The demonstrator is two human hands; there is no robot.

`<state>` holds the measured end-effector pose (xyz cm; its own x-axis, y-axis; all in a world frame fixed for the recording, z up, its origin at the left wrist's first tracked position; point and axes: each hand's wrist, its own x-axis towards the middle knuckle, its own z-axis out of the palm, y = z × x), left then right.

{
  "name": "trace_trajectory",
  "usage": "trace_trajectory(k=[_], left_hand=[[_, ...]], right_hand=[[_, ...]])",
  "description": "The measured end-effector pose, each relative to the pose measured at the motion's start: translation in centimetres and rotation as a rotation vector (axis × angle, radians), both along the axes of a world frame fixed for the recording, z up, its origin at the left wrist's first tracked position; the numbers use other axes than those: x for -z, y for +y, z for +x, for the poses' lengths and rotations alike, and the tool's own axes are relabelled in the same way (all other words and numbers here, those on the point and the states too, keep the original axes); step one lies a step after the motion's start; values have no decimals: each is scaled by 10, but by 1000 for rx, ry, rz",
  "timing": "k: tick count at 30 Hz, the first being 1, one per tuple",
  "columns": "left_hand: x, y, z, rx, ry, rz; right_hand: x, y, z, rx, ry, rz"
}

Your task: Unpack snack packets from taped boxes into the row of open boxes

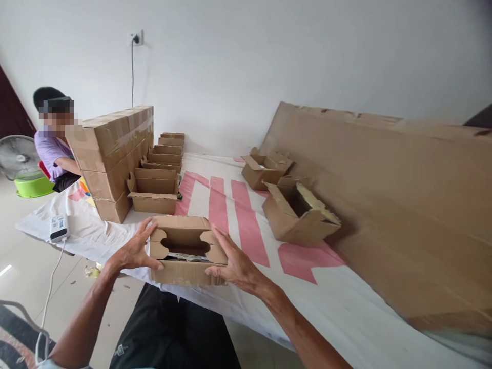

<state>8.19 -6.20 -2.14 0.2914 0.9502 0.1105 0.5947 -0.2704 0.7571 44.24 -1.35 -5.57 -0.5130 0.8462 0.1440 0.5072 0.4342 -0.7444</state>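
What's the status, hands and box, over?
Left hand and right hand grip small cardboard box, side flaps folded in. Open boxes beyond, apart.

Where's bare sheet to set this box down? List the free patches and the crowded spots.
Free: the striped sheet between the held box and the open box, and the white stretch right of the right hand, along the big cardboard sheet. Crowded: by the taped stack and row of open boxes, near the left hand.
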Motion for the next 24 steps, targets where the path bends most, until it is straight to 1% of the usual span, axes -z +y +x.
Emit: trace_trajectory(k=[2,5,11,14,16,19,21,24], left_hand=[[-5,0,-4,26,21,3],[-10,-1,-2,47,77,3],[-10,0,-3,-26,126,31],[-14,1,-6,-7,137,47],[-20,0,-3,-14,141,74],[-29,1,13,-110,209,122],[-33,3,32,-196,309,150],[-36,10,61,-304,467,148]], right_hand=[[-8,3,-4,-19,-16,-10],[-16,3,-9,-9,-25,10],[-21,0,-16,18,-24,54],[-23,2,-16,-4,-21,49],[-26,2,-15,-11,-25,22],[-34,-1,-18,22,-25,2],[-43,-4,-25,70,-43,12],[-61,-8,-39,144,-150,16]])
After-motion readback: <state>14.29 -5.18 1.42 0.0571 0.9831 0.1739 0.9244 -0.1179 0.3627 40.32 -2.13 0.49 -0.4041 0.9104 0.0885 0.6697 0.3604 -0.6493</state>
